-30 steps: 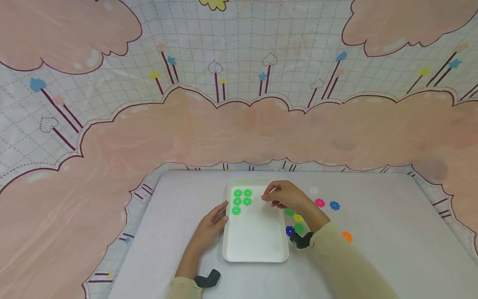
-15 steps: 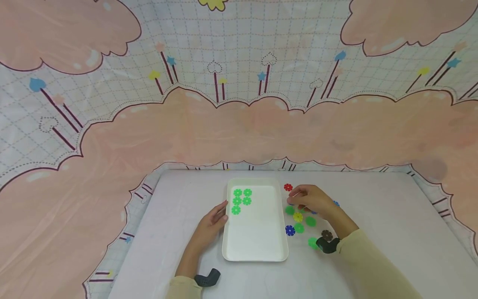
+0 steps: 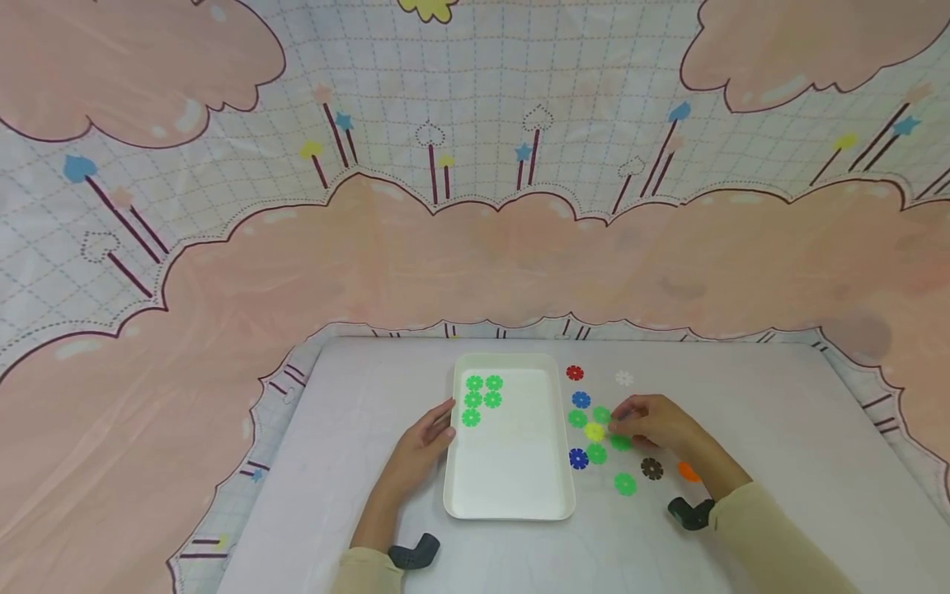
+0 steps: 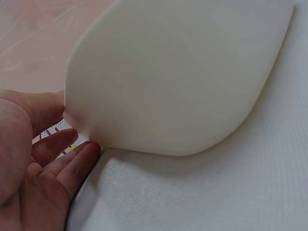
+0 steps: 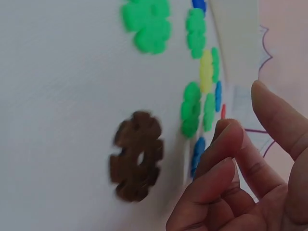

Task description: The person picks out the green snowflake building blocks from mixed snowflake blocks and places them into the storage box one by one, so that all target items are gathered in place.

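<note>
A white tray (image 3: 509, 478) lies on the table, with several green notched plastic discs (image 3: 473, 400) grouped in its upper left part. My left hand (image 3: 416, 450) rests against the tray's left edge; in the left wrist view its fingers (image 4: 79, 166) are fairly straight and touch the side wall. To the right of the tray, my right hand (image 3: 656, 422) hovers over scattered loose discs, close to a green disc (image 3: 601, 414) and a yellow disc (image 3: 594, 432). In the right wrist view its thumb (image 5: 276, 113) stands apart from the bent fingers, and nothing shows between them.
Around the right hand lie a red disc (image 3: 575, 373), a white disc (image 3: 624, 378), a dark blue disc (image 3: 579, 459), a brown disc (image 3: 651, 469) and an orange disc (image 3: 688, 471), with more green ones. A patterned cloth (image 3: 475, 264) hangs behind the table (image 3: 371, 388).
My right hand has moved from over the tray rightward to the loose discs, uncovering the red, blue and green ones near the tray. The left hand and the tray's discs stay put.
</note>
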The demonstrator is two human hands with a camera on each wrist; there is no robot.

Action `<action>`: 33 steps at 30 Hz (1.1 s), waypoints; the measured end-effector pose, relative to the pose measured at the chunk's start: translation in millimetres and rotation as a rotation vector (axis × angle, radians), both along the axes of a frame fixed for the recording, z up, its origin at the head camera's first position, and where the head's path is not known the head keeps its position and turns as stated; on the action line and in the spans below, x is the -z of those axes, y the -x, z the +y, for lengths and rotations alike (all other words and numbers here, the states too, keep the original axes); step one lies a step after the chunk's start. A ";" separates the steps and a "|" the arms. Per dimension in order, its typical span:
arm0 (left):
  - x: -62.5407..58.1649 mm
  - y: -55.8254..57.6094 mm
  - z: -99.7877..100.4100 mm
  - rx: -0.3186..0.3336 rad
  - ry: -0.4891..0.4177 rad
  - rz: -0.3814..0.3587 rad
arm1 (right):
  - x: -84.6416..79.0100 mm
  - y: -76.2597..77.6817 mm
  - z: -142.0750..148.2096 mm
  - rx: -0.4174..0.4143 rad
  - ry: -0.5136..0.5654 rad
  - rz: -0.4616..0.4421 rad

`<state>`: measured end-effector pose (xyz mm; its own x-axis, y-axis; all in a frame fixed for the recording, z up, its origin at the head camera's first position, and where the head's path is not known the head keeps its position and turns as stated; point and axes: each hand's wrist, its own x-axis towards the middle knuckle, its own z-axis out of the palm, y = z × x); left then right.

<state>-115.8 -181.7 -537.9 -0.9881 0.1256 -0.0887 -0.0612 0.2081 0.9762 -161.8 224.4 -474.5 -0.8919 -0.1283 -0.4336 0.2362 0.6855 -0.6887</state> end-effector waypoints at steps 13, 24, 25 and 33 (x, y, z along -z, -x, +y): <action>0.0 0.2 -0.8 -0.005 0.003 -0.002 | 11.3 -2.9 14.4 -0.061 0.015 0.014; 2.2 0.3 -0.9 0.006 0.005 -0.007 | 16.6 -2.1 15.1 -0.068 0.038 0.007; 2.1 0.1 -0.8 0.006 0.004 -0.007 | 16.9 -1.9 15.2 -0.069 0.043 0.006; 1.0 0.0 -1.0 0.001 -0.002 -0.004 | 17.3 0.1 15.6 -0.084 0.054 0.006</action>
